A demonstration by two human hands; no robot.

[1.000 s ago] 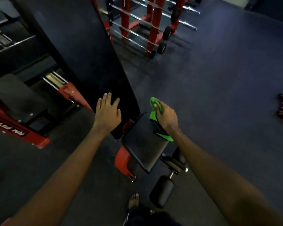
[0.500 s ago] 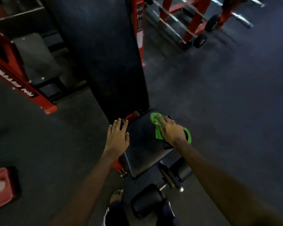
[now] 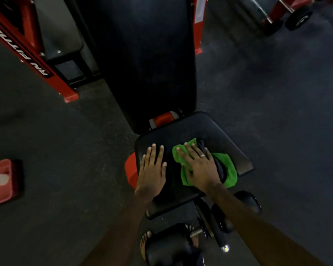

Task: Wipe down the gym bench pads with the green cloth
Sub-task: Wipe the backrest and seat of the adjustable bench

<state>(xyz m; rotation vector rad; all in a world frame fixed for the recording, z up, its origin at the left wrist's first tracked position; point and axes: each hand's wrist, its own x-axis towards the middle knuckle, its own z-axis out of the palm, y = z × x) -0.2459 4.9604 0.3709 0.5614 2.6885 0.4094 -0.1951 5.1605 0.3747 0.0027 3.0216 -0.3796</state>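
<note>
Seat pad [image 3: 204, 129]: black, at the near end of the bench, lying just below the long black back pad [image 3: 146, 64], which runs to the far side.

Green cloth [image 3: 230, 170]: bunched on the right half of the seat pad, with a dark fold showing in it.

Right hand [image 3: 198, 167]: laid flat on the cloth, fingers straight and slightly spread, pressing it onto the pad. A ring [image 3: 202, 155] shows on one finger.

Left hand [image 3: 152, 169]: flat on the bare left part of the seat pad, fingers straight, grasping nothing, just beside the cloth but apart from it.

Surroundings: a black foot roller [image 3: 247, 200] sits near the seat pad, a red machine frame [image 3: 33, 52] stands far left, and the dark floor [image 3: 277, 112] surrounds the bench.
</note>
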